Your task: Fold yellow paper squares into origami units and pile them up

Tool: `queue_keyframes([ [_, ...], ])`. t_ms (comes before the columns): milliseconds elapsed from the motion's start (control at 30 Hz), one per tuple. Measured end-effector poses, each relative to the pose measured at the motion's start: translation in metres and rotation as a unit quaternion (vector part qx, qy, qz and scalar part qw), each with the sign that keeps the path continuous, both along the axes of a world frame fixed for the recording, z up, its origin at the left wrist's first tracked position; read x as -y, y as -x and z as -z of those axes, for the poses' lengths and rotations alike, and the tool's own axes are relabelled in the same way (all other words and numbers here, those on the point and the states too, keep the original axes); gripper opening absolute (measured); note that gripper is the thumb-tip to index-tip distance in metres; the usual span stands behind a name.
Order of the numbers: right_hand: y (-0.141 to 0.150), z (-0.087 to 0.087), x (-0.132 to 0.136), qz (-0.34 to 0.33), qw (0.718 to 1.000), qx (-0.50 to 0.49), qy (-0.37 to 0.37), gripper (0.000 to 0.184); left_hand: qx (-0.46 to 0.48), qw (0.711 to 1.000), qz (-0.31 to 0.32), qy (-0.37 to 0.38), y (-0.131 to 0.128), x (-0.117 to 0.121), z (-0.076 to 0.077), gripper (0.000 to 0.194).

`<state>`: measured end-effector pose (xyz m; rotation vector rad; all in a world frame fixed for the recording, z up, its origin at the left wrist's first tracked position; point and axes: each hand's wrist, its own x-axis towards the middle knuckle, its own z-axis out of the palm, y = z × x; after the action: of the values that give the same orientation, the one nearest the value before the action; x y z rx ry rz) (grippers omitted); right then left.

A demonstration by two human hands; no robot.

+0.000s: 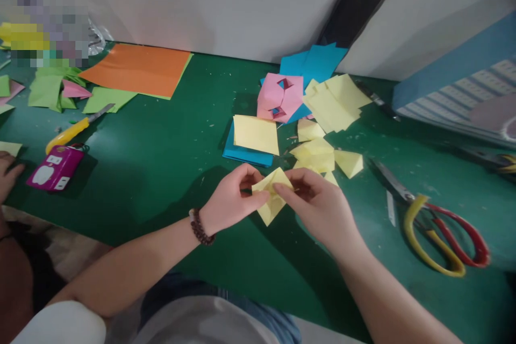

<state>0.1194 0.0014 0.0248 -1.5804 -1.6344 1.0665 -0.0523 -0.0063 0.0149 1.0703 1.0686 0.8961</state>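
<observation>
Between my two hands is a small folded square of yellow paper (271, 213), turned cornerwise with creases across it. My left hand (236, 193) pinches its left corner, thumb on top. On the right side my right hand (316, 199) grips it, the thumb pressed on its face and the fingers behind. Just beyond lies a flat yellow sheet (256, 134) on folded blue paper (245, 157). Several folded yellow pieces (316, 153) lie past my right hand. Behind them sits a pink folded-paper shape (281, 98) with openings.
Large scissors (427, 231) lie at the right, near a blue box (459, 80). Yellow sheets (338, 102), blue sheets (314, 64) and a dark phone-like slab (355, 13) are at the back. Leftward are orange paper (139, 70), a yellow-handled cutter (76, 131), a purple box (56, 168) and another person's hand (8, 174).
</observation>
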Motion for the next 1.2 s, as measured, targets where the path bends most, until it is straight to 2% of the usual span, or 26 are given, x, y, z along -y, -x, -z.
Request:
queue_keyframes([
  [200, 0.005, -0.001, 0.002, -0.02, 1.0, 0.011, -0.004, 0.02, -0.047, 0.999, -0.017, -0.02, -0.002, 0.0, 0.002, 0.015],
  [367, 0.004, 0.004, 0.003, -0.032, 0.998, -0.049, -0.024, 0.02, -0.029, 0.999, -0.028, 0.034, 0.0, -0.003, -0.002, 0.011],
  [533, 0.002, 0.001, 0.004, -0.042, 0.997, -0.06, -0.033, 0.009, -0.009, 0.997, -0.035, 0.075, 0.001, -0.005, -0.003, 0.015],
  [733, 0.001, -0.006, 0.003, -0.092, 0.995, -0.037, -0.033, 0.013, -0.03, 0.997, -0.044, 0.049, 0.003, -0.004, -0.001, 0.013],
  [867, 0.001, -0.005, 0.002, -0.071, 0.997, -0.011, -0.03, 0.017, -0.033, 0.998, -0.03, 0.044, 0.002, -0.004, -0.006, 0.013],
  [1033, 0.0, -0.004, 0.003, -0.027, 0.999, -0.006, -0.042, 0.015, 0.01, 0.997, -0.012, 0.082, 0.004, -0.005, -0.01, 0.016],
  [1200, 0.002, -0.001, 0.004, -0.035, 0.996, 0.018, -0.085, 0.017, -0.008, 1.0, -0.004, 0.027, 0.004, -0.004, -0.005, 0.019],
])
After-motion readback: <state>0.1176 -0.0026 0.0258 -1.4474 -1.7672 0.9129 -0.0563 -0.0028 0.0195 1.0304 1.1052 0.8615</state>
